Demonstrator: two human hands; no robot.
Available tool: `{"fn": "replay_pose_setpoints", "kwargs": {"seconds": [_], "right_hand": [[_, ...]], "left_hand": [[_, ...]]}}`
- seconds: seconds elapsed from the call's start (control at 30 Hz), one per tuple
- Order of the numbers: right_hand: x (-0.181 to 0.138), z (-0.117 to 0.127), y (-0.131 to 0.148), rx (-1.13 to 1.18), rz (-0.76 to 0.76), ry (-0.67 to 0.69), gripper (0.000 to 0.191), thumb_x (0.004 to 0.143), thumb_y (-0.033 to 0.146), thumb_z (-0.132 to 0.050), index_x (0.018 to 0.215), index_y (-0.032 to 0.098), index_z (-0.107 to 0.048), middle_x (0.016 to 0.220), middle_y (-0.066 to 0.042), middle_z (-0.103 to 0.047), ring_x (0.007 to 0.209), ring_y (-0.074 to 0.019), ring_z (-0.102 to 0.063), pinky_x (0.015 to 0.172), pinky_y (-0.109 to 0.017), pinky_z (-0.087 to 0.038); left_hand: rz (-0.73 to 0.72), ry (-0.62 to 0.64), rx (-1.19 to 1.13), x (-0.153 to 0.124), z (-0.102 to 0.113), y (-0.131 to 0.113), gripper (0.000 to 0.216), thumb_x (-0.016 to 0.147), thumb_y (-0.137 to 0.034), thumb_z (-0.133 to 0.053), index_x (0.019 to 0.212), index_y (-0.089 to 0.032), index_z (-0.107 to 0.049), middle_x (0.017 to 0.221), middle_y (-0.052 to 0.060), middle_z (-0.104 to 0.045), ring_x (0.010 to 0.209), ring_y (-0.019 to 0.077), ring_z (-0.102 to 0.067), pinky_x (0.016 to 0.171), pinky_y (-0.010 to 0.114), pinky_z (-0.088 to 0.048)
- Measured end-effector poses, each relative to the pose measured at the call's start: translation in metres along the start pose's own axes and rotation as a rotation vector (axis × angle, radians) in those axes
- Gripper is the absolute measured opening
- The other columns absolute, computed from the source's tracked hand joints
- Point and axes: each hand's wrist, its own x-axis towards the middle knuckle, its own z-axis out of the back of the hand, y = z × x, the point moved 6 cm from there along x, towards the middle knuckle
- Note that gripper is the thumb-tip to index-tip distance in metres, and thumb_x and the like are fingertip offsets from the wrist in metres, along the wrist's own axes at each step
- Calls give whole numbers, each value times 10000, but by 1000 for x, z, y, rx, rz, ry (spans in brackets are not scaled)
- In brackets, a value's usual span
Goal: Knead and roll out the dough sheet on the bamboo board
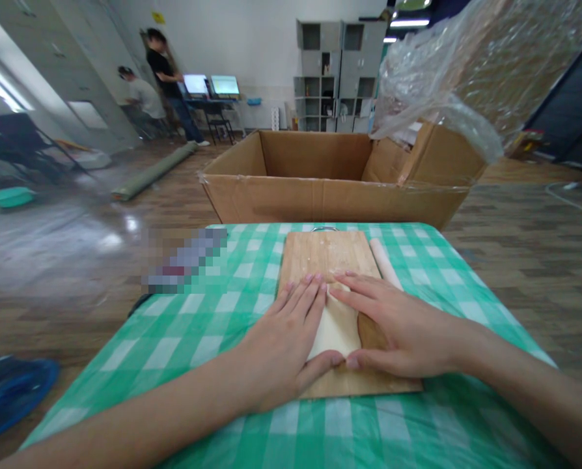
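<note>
One table (183, 339), green-white check cloth, fills the near half. Wood floor runs all round it.

One open cardboard box (320, 202) sits just past the table's far edge, flaps out, and blocks the way forward. One clear plastic sheet (467, 71) hangs over the box's right corner, top right.

One wooden board (327, 257) lies lengthwise at table centre, its near end close to the near table edge. A metal ring (324, 228) shows at its far end.

Two hands, both flat and palm down. The left hand (284, 345) and right hand (398, 329) press on the one dough (334, 329), fingers loosely apart and angled toward each other. Fingertips almost meet at the far side, thumbs almost touch at the near side. Nothing is pinched. The dough is a pale flat piece on the near half of the board, between and partly under the hands.

One pin (383, 260) lies along the board's right edge, touching it, with its near end hidden by the right hand.

One blurred patch sits at the table's far-left corner.

Far left there are two people (166, 85), two lit monitors (210, 85) and one rolled mat (154, 170) on the floor. Grey lockers (337, 75) stand at far centre. A teal basin (8, 197) is at left, a blue item (12, 391) near left.

Cloth lies bare left and right of the board, more on the left.
</note>
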Motion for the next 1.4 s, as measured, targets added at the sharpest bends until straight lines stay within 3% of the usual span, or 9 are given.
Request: {"fn": "replay_pose_setpoints", "kwargs": {"seconds": [0.07, 0.13, 0.2, 0.33, 0.67, 0.87, 1.0, 1.17, 1.4], "right_hand": [[0, 2, 10, -39, 47, -47, 786, 901, 601, -696, 1509, 134, -521, 1555, -192, -510, 1432, -352, -462, 1187, -510, -377], [-2, 1, 21, -86, 94, -63, 440, 946, 453, -686, 1277, 163, -688, 1334, -145, -674, 1244, -305, -598, 1073, -459, -472], [-4, -3, 32, -163, 151, -43, 159, 990, 299, -627, 1018, 189, -738, 1058, -89, -739, 1032, -254, -646, 923, -404, -516], [-9, -12, 50, -362, 260, -16, 189, 989, 158, -592, 841, 176, -709, 823, -64, -682, 808, -227, -596, 703, -363, -481], [-13, -13, 44, -380, 253, 119, 151, 921, 74, -640, 852, 178, -725, 882, -72, -690, 847, -231, -608, 719, -352, -502], [-11, -10, 44, -314, 281, 53, 181, 1008, 145, -568, 972, 166, -744, 922, -80, -727, 911, -228, -653, 838, -373, -542], [-11, -10, 47, -265, 313, 42, 262, 1031, 138, -527, 1198, 132, -729, 1146, -131, -758, 1083, -246, -700, 968, -397, -562], [-16, -12, 47, -199, 270, 92, 341, 1023, 138, -524, 1317, 98, -691, 1386, -169, -677, 1309, -278, -632, 1115, -430, -515], [-14, -3, 35, 2, 206, 124, 287, 1000, 140, -581, 1226, 158, -757, 1319, -93, -731, 1286, -230, -653, 1134, -367, -504]], "left_hand": [[10, 4, -2, 0, 0, 0, 925, 1018, -738, -269, 1615, -33, -266, 1709, 237, -135, 1602, 359, -68, 1300, 542, -149], [12, 19, -7, 0, 0, 0, 931, 1017, -738, -265, 1616, -26, -257, 1710, 242, -124, 1602, 363, -65, 1298, 542, -155], [5, 31, -10, -1, 1, 0, 931, 1017, -729, -280, 1622, -22, -236, 1711, 245, -114, 1602, 370, -51, 1296, 545, -154], [-8, 64, -9, -3, 3, 1, 927, 1022, -689, -317, 1631, -5, -176, 1712, 253, -81, 1600, 377, -11, 1294, 550, -140], [-85, 202, -55, -5, 7, 14, 892, 1046, -689, -227, 1657, -52, -94, 1719, 214, 25, 1595, 341, 75, 1300, 531, -59], [-96, 105, -38, -5, 2, 13, 821, 1074, -634, -219, 1663, -84, -63, 1723, 201, -2, 1602, 318, 58, 1300, 514, -74], [-31, 23, 5, -4, 0, 12, 789, 1086, -602, -206, 1657, -72, -81, 1722, 217, -58, 1606, 324, 38, 1292, 522, -106], [-67, 77, -16, -5, 1, 13, 817, 1075, -627, -228, 1661, -78, -79, 1724, 212, -31, 1604, 328, 48, 1294, 503, -109], [-146, 122, -68, -6, 7, 24, 818, 1070, -626, -309, 1676, -169, -3, 1734, 156, -4, 1604, 318, 50, 1297, 500, -106]]}}
